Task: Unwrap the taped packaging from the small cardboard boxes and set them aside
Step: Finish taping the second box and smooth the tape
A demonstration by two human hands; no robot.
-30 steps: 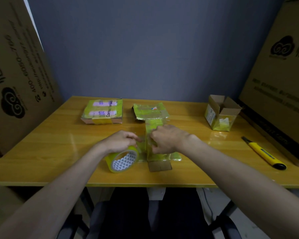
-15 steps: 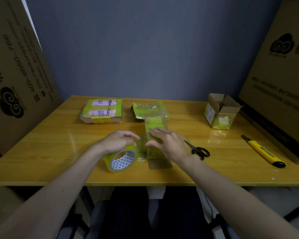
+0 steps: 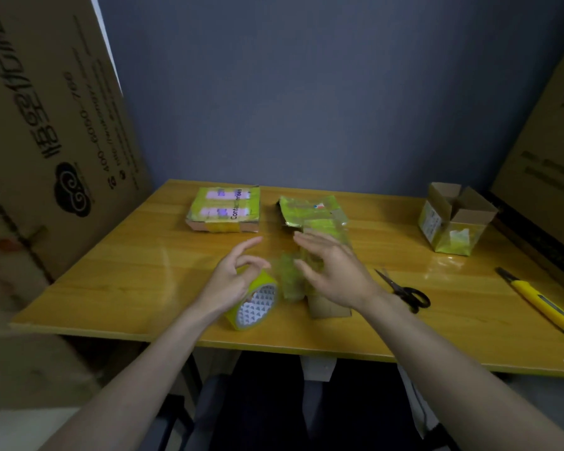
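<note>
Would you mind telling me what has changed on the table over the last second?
Both hands have lifted off the taped box. The right hand, which had been pressing on the box, now hovers open above it. The left hand has also risen and opened over the tape roll. As the right arm drew back, the scissors came into sight. The flat package, open box and utility knife stayed put.

Bare table (image 3: 118, 281) lies open at nine o'clock. A roll of tape (image 3: 256, 302) blocks six, two packs (image 3: 225, 208) twelve, scissors (image 3: 404, 289) and a knife (image 3: 541, 302) three.
</note>
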